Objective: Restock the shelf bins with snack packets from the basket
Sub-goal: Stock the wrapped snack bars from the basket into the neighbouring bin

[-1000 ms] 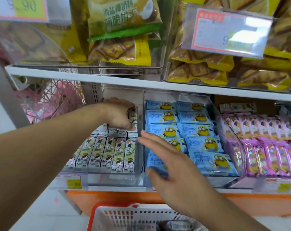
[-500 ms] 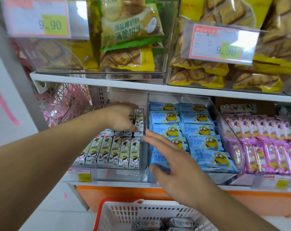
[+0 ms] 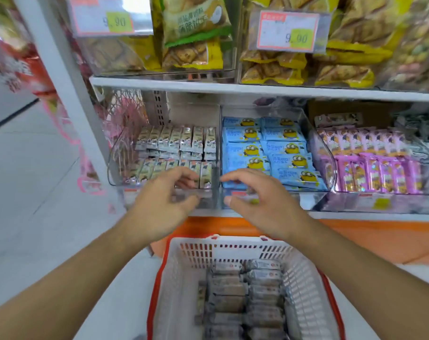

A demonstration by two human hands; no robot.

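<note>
A white basket (image 3: pixel 181 273) with a red rim stands on the floor below the shelf, holding several grey snack packets (image 3: pixel 235 298). The clear left bin (image 3: pixel 115 168) on the lower shelf holds rows of small grey-and-cream snack packets (image 3: pixel 181 141). My left hand (image 3: pixel 161 204) hovers in front of that bin, fingers loosely curled, holding nothing. My right hand (image 3: pixel 260 204) hovers beside it, in front of the middle bin, fingers relaxed and empty.
The middle bin holds blue cartoon packets (image 3: pixel 265 148); the right bin holds pink packets (image 3: pixel 370 165). Upper shelf bins carry yellow biscuit bags (image 3: pixel 193 52) and price tags (image 3: pixel 287 33). A white shelf post (image 3: pixel 68 77) stands at left, with pale floor beyond.
My left hand has let go of the packets deep in the left bin and pulled back to its front. My right hand has drawn back too. The view has tilted down, showing the basket.
</note>
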